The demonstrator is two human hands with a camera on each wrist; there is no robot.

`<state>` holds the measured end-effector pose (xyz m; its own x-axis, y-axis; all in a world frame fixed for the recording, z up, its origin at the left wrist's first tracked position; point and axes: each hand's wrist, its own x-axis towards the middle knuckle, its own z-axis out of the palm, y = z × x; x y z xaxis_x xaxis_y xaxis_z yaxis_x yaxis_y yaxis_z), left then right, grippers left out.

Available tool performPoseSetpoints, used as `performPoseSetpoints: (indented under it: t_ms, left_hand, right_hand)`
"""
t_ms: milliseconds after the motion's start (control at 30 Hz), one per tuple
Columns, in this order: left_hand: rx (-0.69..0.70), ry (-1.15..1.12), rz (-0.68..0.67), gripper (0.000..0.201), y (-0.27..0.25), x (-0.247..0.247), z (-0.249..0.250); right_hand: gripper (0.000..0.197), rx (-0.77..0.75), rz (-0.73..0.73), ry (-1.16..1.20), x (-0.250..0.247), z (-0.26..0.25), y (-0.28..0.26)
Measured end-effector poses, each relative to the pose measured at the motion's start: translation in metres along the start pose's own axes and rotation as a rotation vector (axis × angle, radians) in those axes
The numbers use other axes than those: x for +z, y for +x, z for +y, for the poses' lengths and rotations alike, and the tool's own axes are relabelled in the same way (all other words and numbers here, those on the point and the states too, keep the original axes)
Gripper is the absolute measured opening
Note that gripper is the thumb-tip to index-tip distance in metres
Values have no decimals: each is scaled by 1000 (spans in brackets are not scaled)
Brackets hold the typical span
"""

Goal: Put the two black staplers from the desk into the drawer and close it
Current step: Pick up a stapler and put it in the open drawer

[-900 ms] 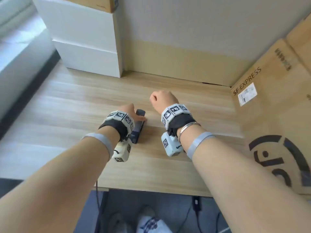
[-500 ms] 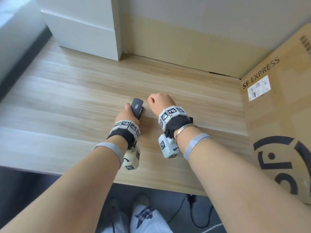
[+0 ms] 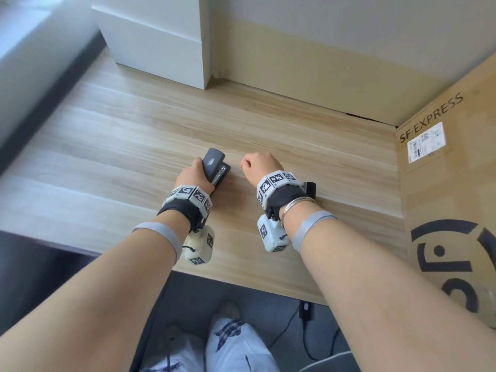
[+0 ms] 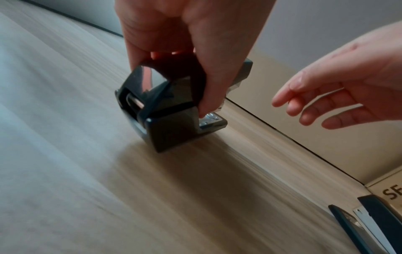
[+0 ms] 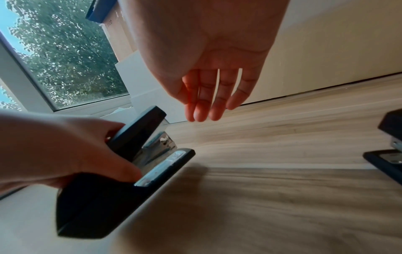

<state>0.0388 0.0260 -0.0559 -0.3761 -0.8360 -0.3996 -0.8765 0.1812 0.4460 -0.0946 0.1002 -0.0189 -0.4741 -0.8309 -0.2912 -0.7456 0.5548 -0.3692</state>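
My left hand (image 3: 194, 174) grips a black stapler (image 3: 214, 165) from above, thumb on one side and fingers on the other, and holds it tilted just over the wooden desk (image 3: 120, 146). The left wrist view shows the stapler (image 4: 165, 106) end-on, with one lower corner close to the desk. My right hand (image 3: 257, 167) hovers beside it with loosely bent fingers (image 5: 204, 103) and holds nothing. The second black stapler (image 3: 310, 187) lies on the desk right of my right wrist, mostly hidden by it; it also shows at the edge of both wrist views (image 4: 374, 228) (image 5: 389, 146). No drawer is in view.
A large SF Express cardboard box (image 3: 442, 183) walls off the desk's right side. White boxes (image 3: 161, 36) stand at the back left against the wall, with a window (image 5: 54, 60) further left. Below the desk's front edge (image 3: 241, 281) are my legs and some cables.
My left hand closed on the stapler that lay on the desk and raised it, tilting it up. The right hand stayed in place beside it. The head view dipped lower.
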Motion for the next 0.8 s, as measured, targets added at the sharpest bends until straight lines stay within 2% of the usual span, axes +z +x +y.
performPoseSetpoints:
  t_ms: [167,300,633,800]
  left_hand:
    - [-11,-42,44,35,-19,-37,-40]
    - [-45,-42,81,41,-40,-69,-88]
    - [-221,-45,183,36,-120,-122,-241]
    - [-327,-86,207,37,-152,-128,-319]
  right_hand:
    - [32,-50,-21,-32,16,-40,-16]
    - [32,-112,-42,-33,37,-86,-34]
    - [30,-273,-157,-48,126,-204,-93]
    - [28,-324,-97,-36,170,-232,-102]
